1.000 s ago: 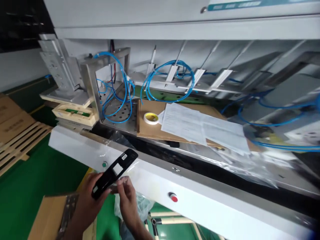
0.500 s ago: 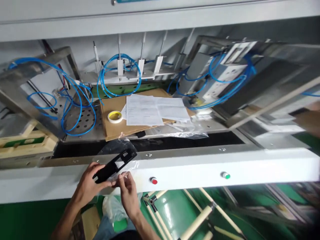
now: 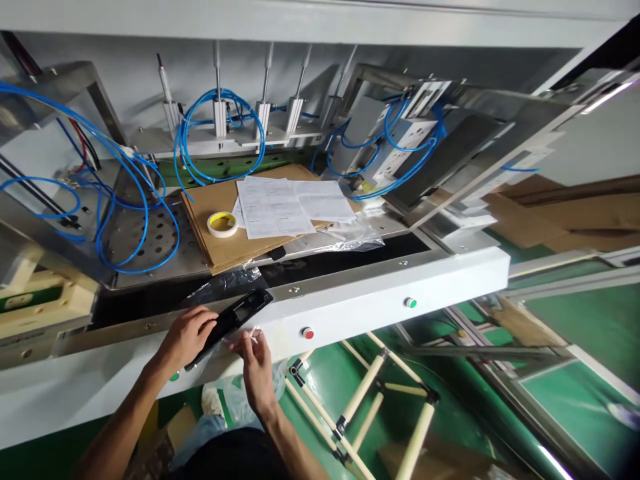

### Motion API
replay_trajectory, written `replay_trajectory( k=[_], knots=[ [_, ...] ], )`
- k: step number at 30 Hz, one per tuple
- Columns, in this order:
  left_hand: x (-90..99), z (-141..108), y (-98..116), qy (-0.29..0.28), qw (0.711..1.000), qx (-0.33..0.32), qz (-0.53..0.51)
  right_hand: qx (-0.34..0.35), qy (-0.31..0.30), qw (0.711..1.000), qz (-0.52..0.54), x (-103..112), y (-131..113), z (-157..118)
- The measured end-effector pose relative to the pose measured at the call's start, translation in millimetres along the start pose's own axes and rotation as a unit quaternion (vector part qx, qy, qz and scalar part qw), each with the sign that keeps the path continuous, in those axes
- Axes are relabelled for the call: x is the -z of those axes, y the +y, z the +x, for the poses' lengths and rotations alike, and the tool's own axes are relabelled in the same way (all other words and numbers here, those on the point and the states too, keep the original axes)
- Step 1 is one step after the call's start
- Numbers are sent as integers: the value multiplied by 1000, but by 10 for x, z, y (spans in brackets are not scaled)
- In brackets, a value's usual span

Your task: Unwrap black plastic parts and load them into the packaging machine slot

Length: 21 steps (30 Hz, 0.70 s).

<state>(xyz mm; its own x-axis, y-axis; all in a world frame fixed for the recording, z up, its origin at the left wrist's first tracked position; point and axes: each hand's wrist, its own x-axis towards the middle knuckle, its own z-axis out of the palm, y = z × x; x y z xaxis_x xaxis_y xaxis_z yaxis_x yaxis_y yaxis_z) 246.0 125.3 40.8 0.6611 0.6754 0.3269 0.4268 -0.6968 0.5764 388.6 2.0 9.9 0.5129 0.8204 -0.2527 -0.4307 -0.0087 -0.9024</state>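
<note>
A long black plastic housing [image 3: 244,308] with rectangular openings lies slanted across the machine's white front ledge. My left hand [image 3: 193,333] is closed round its near end, with the thumb on the top face. Close beside its lower edge, my right hand [image 3: 257,370] is pinched, and a thin, whitish see-through film [image 3: 255,334] shows at the fingertips. The film's exact shape is hard to make out. Behind the housing, a crumpled clear plastic bag [image 3: 225,285] lies over the dark slot.
Behind lie cardboard sheets [image 3: 210,250], printed papers [image 3: 275,213] and a tape roll [image 3: 222,225]. Blue air hoses [image 3: 223,137] loop around upright cylinders. A red button [image 3: 307,333] and a green button [image 3: 411,303] stick out of the ledge. Pipe framing [image 3: 363,387] stands below.
The view has swung to the right. The housing has gone from raised and tilted to lying flatter on the ledge. My left hand has shifted over its top; my right hand stays pinched alongside.
</note>
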Motion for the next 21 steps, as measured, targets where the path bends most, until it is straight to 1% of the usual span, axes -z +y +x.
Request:
replay_trajectory(
  k=[5, 10, 14, 18, 21],
  knots=[
    [-85, 86, -22, 3, 999, -20, 27, -17, 7, 1000, -1, 77, 24, -21],
    [-34, 205, -120, 19, 998, -18, 51, -38, 13, 999, -5, 260, 51, -73],
    [-2, 252, -162, 24, 998, -18, 55, -75, -2, 997, -14, 430, 25, -167],
    [-4, 289, -126, 25, 999, -16, 39, -107, -9, 994, -19, 526, 3, -225],
    [70, 315, -49, 24, 1000, -10, 17, -109, -13, 994, 3, 513, 24, -215]
  ],
)
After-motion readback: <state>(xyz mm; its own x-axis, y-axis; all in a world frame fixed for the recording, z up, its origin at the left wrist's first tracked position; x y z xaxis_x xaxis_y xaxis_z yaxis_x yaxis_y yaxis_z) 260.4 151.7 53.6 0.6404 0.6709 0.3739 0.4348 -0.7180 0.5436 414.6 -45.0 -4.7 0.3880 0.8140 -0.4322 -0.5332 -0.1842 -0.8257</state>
